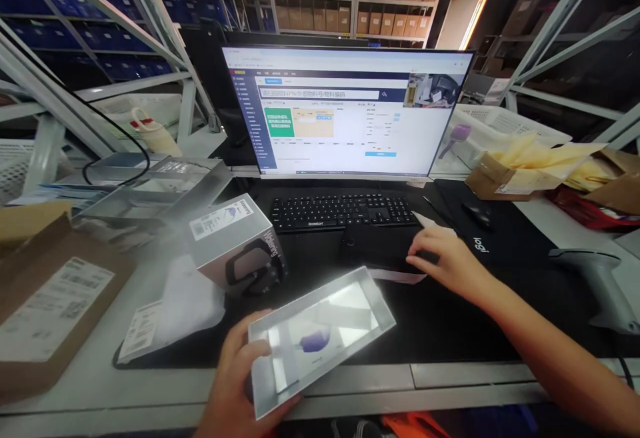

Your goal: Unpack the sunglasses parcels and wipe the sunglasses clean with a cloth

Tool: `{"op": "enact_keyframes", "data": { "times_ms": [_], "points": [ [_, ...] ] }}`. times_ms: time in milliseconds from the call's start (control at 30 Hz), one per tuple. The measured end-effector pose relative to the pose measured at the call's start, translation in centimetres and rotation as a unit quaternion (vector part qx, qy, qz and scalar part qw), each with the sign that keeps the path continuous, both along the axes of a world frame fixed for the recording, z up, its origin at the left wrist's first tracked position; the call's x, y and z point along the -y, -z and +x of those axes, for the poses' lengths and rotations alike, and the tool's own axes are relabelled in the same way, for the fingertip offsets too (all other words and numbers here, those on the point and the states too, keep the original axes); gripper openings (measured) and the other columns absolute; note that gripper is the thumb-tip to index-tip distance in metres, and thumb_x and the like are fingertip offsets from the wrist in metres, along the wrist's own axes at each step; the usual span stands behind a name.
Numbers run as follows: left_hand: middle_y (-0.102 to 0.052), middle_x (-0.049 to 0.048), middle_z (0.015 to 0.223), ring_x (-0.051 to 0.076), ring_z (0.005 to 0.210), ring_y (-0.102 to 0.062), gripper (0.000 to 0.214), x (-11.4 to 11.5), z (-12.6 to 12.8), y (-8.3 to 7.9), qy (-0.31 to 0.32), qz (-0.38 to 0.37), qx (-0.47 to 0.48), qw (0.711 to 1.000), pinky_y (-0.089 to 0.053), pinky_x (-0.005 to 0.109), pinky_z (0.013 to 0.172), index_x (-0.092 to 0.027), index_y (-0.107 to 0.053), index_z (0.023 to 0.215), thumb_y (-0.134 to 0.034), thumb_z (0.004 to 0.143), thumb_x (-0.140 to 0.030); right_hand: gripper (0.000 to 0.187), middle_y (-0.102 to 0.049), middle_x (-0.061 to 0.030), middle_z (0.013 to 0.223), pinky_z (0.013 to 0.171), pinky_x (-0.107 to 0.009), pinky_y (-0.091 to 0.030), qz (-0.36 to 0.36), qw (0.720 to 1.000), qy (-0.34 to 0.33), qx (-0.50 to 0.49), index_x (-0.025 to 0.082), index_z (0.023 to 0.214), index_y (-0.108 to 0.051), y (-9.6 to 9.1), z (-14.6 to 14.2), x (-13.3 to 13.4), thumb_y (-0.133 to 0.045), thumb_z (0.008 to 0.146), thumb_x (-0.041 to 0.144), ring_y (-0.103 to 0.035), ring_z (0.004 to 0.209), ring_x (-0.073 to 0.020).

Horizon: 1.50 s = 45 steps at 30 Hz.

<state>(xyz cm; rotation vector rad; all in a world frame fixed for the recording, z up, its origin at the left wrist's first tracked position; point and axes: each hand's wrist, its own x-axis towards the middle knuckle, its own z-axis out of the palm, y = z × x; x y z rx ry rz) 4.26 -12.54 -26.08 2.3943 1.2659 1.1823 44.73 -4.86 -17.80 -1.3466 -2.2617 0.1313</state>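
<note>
White box, near centre — long axis slanting near-left to far-right, printed face up. I log left hand clamped on its left end — right hand, fingers slightly apart.

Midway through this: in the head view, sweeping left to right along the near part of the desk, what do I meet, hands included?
Labelled brown carton → left hand → pale rectangular box held by that hand → right hand → grey handheld scanner.

Box in left hand, keyboard behind
</note>
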Motion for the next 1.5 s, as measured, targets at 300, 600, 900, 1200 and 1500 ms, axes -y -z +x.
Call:
{"op": "enact_keyframes", "data": {
  "times_ms": [300, 600, 900, 1200, 1500],
  "points": [
    [-0.054, 0.0133, 0.132, 0.039, 0.12, -0.054, 0.044, 0.1, -2.7, 0.0, -0.102, 0.069, 0.012, 0.992, -0.047, 0.053, 0.091, -0.025, -0.051, 0.102, -0.078, 0.069, -0.033, 0.099, -0.036, -0.0156, 0.156, 0.117, -0.052, -0.036, -0.077, 0.994, 0.051, -0.055, 0.024, 0.154, -0.027, 4.2, 2.3, -1.1, -0.08, 0.074, 0.048, -0.039, 0.142, -0.0325],
    [-0.049, 0.0151, 0.135, 0.036, 0.121, -0.052, 0.042, -1.1, -1.4, 0.0, -0.076, 0.054, -0.011, 0.996, -0.049, 0.05, 0.089, -0.025, -0.048, 0.103, -0.075, 0.074, -0.036, 0.08, -0.057, -0.0117, 0.14, 0.111, -0.055, -0.039, -0.134, 0.942, 0.112, -0.286, 0.025, 0.14, -0.051, 4.8, 2.9, -3.6, -0.082, 0.07, 0.048, -0.055, 0.127, -0.0333],
    [-0.045, 0.0139, 0.133, 0.033, 0.125, -0.05, 0.05, -8.8, 6.3, -3.1, 0.019, 0.032, 0.019, 0.999, -0.047, 0.048, 0.1, -0.022, -0.047, 0.103, -0.081, 0.071, -0.039, 0.048, -0.066, -0.0043, 0.132, 0.104, -0.066, -0.048, -0.119, 0.691, 0.053, -0.711, 0.029, 0.125, -0.062, 2.6, 6.4, -2.7, -0.061, 0.085, 0.055, -0.056, 0.129, -0.0345],
    [-0.036, 0.0177, 0.149, 0.034, 0.143, -0.037, 0.049, -15.3, 10.5, -1.5, 0.088, -0.117, 0.016, 0.989, -0.034, 0.056, 0.114, -0.021, -0.048, 0.111, -0.078, 0.076, -0.034, 0.048, -0.073, -0.0064, 0.121, 0.103, -0.069, -0.047, -0.145, 0.687, 0.028, -0.712, 0.026, 0.124, -0.063, 3.0, 6.6, -2.7, -0.058, 0.085, 0.053, -0.062, 0.122, -0.0345],
    [-0.033, 0.0183, 0.155, 0.035, 0.145, -0.035, 0.044, -11.9, 10.8, -3.0, 0.05, -0.007, 0.036, 0.998, -0.034, 0.06, 0.116, -0.021, -0.052, 0.126, -0.069, 0.086, -0.024, 0.078, -0.057, -0.0121, 0.142, 0.102, -0.052, -0.052, -0.093, 0.848, -0.009, -0.521, 0.03, 0.143, -0.047, 3.3, 5.1, -1.2, -0.071, 0.075, 0.06, -0.06, 0.125, -0.0358]
  ]
}}
